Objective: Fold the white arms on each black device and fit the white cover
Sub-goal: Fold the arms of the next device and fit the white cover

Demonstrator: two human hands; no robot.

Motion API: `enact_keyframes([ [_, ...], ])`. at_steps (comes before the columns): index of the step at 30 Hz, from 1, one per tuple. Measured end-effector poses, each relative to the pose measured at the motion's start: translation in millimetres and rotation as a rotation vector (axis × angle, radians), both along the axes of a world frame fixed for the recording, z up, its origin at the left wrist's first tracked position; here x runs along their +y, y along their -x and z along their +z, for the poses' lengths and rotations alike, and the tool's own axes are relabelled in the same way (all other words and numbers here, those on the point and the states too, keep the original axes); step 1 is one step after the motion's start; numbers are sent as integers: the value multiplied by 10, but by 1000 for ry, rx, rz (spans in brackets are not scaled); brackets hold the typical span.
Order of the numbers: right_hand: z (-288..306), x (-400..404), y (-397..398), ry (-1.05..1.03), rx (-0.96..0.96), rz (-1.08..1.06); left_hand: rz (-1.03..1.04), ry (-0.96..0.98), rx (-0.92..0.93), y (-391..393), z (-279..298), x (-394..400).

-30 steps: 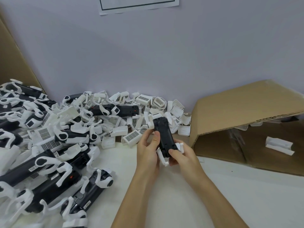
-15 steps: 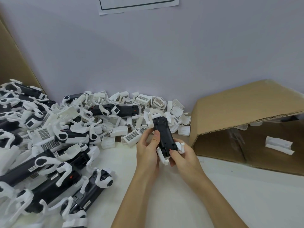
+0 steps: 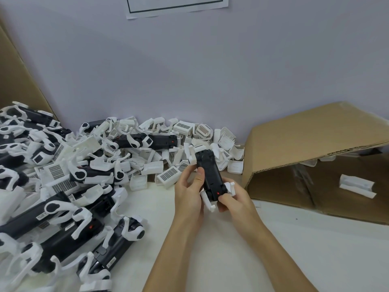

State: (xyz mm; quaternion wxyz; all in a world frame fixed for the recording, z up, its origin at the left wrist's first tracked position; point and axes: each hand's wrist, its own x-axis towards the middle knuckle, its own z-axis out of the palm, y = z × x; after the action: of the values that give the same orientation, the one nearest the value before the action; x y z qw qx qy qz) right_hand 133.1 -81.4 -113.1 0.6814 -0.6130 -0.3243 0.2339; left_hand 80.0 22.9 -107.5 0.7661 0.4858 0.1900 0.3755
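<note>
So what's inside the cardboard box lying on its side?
Inside the cardboard box: one white plastic piece on its lower wall, more white pieces along the back. The top flap hides its upper interior.

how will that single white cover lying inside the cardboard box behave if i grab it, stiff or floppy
The white cover probably stays stiff: it holds a moulded shape with raised edges. It looks thin and hollow, so likely light. Resting flat on the cardboard box floor, it seems unlikely to roll, though it may slide.

Matt black plastic device [image 3: 209,173], white plastic arms [image 3: 207,202] (slightly glossy), rough brown cardboard box [image 3: 311,131].
</note>
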Motion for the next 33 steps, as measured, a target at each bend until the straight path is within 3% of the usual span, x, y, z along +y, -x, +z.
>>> enact_keyframes([
  [7,-18,12,-8,-5,4,-4,0,4,-9,2,19,-10],
  [15,-29,23,19,13,-119,-52,-3,44,7,3,29,-4],
  [33,-56,29,-20,31,-123,-62,-30,-29,-25,3,-10,8],
])
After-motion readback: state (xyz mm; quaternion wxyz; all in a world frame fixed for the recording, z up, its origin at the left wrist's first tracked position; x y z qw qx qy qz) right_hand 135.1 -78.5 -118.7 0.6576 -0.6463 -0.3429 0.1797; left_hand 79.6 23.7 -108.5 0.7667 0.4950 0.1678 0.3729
